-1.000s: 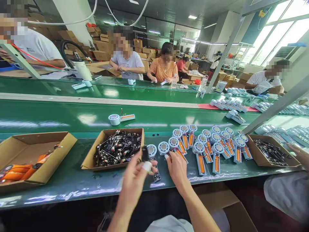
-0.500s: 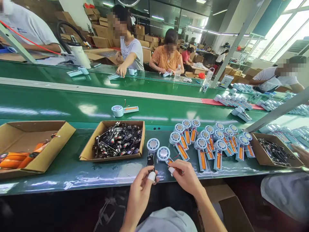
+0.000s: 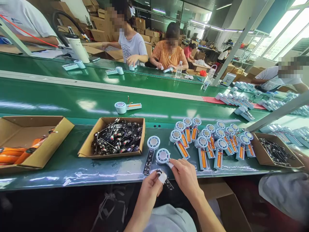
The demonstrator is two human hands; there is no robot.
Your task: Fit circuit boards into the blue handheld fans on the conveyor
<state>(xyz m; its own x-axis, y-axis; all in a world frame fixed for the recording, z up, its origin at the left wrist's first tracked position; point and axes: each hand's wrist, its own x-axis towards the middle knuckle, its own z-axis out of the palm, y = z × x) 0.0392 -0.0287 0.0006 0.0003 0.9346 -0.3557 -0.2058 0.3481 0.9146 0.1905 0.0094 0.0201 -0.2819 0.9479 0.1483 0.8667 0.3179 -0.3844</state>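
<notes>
My left hand (image 3: 153,185) is closed on a small black circuit board (image 3: 169,185), whose end pokes out to the right past a white-wrapped fingertip. My right hand (image 3: 185,175) pinches a light blue handheld fan (image 3: 163,156) just below its round head; the fingers hide most of its handle. White wrap also covers a fingertip of this hand. Left of that fan lies another handheld fan (image 3: 154,142), with a long black circuit board (image 3: 148,161) along its handle. Neither hand touches this one.
A cardboard box of circuit boards (image 3: 116,154) stands left, beyond it a box with orange parts (image 3: 55,151). Several fans with orange cells (image 3: 202,154) crowd the right, beside another board box (image 3: 272,161). A lone fan (image 3: 120,108) lies on the green belt (image 3: 60,87). Co-workers sit opposite.
My left hand has moved right and down with a circuit board, away from the left fan, whose board now shows in full. My right hand stays at its fan. The view has shifted slightly.
</notes>
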